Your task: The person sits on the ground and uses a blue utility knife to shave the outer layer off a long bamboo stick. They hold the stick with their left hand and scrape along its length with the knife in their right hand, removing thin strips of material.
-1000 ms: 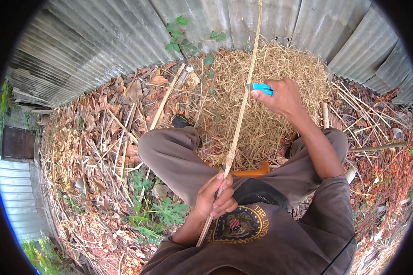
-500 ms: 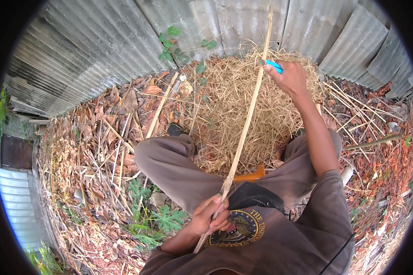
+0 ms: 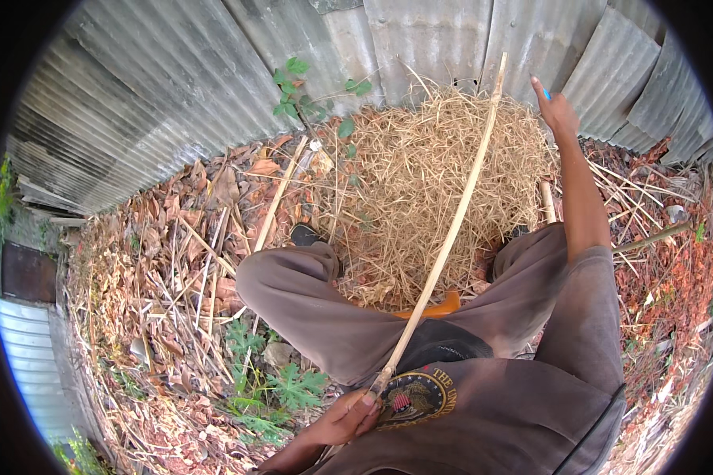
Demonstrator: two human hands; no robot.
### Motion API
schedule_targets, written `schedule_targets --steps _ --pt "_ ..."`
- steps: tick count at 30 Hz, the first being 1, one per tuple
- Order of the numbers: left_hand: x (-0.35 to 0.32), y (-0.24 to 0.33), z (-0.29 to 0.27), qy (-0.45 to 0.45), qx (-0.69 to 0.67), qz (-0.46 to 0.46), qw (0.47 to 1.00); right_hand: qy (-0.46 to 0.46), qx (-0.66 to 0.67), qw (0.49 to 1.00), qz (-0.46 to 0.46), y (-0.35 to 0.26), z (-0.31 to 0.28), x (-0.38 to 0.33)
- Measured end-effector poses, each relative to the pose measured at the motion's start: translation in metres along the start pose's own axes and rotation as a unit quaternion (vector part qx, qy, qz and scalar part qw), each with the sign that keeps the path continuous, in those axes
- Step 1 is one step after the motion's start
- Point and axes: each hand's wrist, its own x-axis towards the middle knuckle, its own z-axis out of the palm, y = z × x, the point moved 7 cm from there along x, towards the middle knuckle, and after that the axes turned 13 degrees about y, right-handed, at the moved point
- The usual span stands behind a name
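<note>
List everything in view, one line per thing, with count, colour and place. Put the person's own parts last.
Long strip: one, pale tan, slanting up from bottom centre
Tool: one, blue, upper right, mostly hidden
Shavings pile: one, straw-coloured, upper centre
Orange object: one, orange, centre, partly hidden
Corrugated fence: one, grey, along the top
Vine: one, green, top centre
Leafy plants: several, green, lower left
Dry leaves: many, brown, left side
Loose sticks: many, tan, both sides
Trousers: one pair, brownish grey, centre
Shirt: one, brownish grey, bottom
Left hand: one, bare, bottom centre, gripping the strip
Right hand: one, bare, upper right, holding the tool
</note>
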Motion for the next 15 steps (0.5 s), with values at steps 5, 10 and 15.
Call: schedule_targets --steps 5,10,15 --pt "0.024 0.013 -0.040 0.202 0.080 0.008 0.976 -0.104 -0.066 0.990 -0.075 0.041 0.004 -0.039" --pt "0.100 0.038 -0.043 0.203 -0.095 0.056 0.973 -0.155 0.067 0.955 -0.245 -0.069 -0.051 -0.120" --pt "0.130 0.075 -0.015 0.163 -0.103 0.077 0.978 -0.238 0.249 0.857 -0.383 -0.144 -0.071 -0.231"
